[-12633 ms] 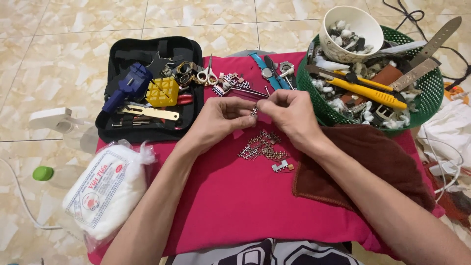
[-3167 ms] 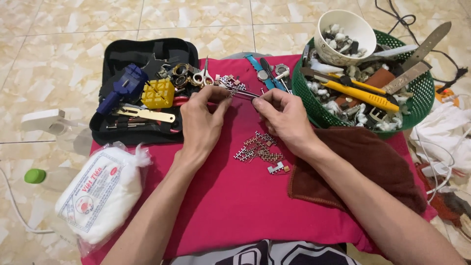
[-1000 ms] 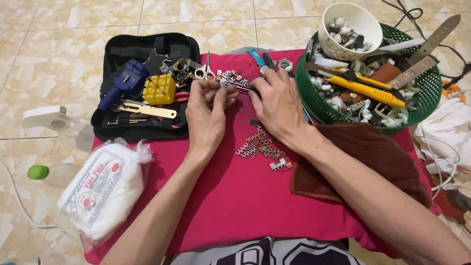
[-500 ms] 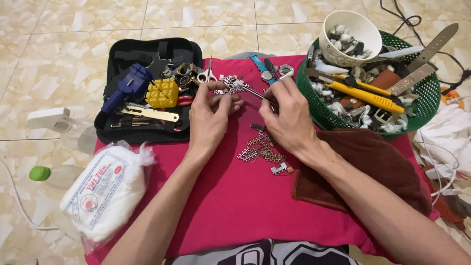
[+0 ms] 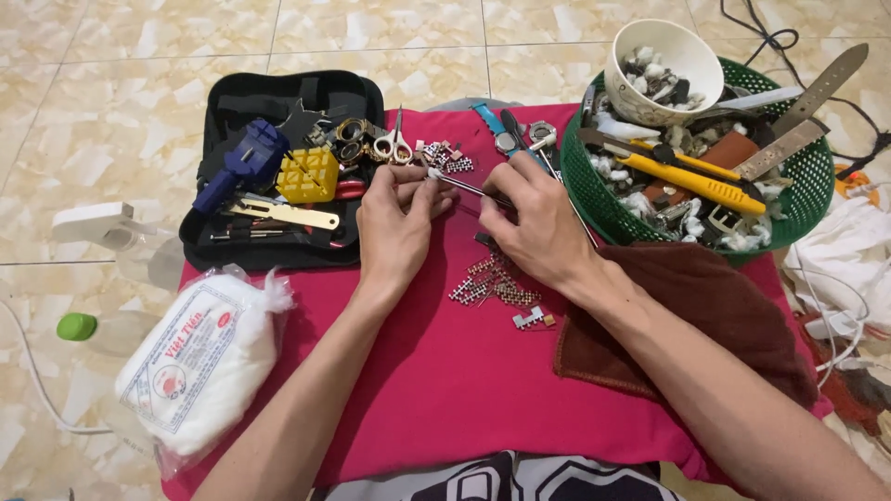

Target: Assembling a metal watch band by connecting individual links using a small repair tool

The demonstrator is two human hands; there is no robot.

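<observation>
My left hand [image 5: 394,223] rests on the pink cloth [image 5: 445,390] and pinches a small metal piece [image 5: 429,174] between thumb and fingertips. My right hand [image 5: 536,227] grips a thin metal tool [image 5: 469,188] whose tip points left and meets that piece. A heap of metal watch-band links [image 5: 492,283] lies just below both hands. A short link segment [image 5: 531,318] lies apart from the heap. More links [image 5: 447,156] sit just above my left fingers.
An open black tool case [image 5: 213,246] at left holds a blue tool [image 5: 243,167], a yellow block [image 5: 309,174] and scissors [image 5: 397,144]. A green basket [image 5: 585,190] of tools with a white bowl [image 5: 664,70] stands at right. A brown cloth [image 5: 696,306], a cotton bag [image 5: 200,366].
My hands stay close together at the top of the cloth. My right hand has slid slightly down and right, so the thin tool now shows between the hands.
</observation>
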